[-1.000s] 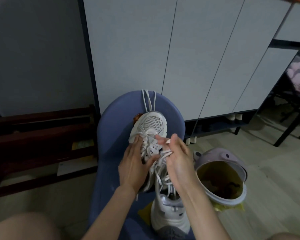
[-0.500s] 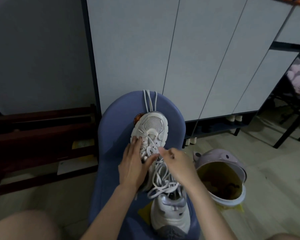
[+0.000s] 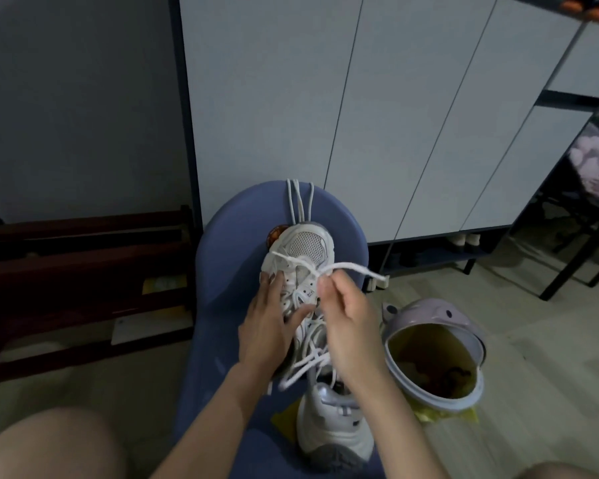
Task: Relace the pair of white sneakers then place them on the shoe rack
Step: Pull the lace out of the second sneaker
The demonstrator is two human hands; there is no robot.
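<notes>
A white sneaker (image 3: 306, 247) lies toe-away on a blue seat (image 3: 229, 271). My left hand (image 3: 268, 326) rests flat on its left side, fingers straight, thumb across the laces. My right hand (image 3: 346, 316) pinches a white lace (image 3: 353, 267) above the eyelets; the free end sticks out to the right. Loose lace loops (image 3: 308, 361) hang below my hands. The second white sneaker (image 3: 332, 430) lies nearer me, heel toward me. Another lace (image 3: 300, 202) drapes over the seat's far edge.
A lilac bin (image 3: 436, 316) with a yellow liner stands right of the seat. A dark wooden rack (image 3: 83, 257) runs along the left wall. White cabinet doors (image 3: 325, 98) stand behind. My knees show at the bottom corners.
My right hand has lifted from the eyelets and drawn a lace end up and out to the right. The left hand has stayed on the shoe.
</notes>
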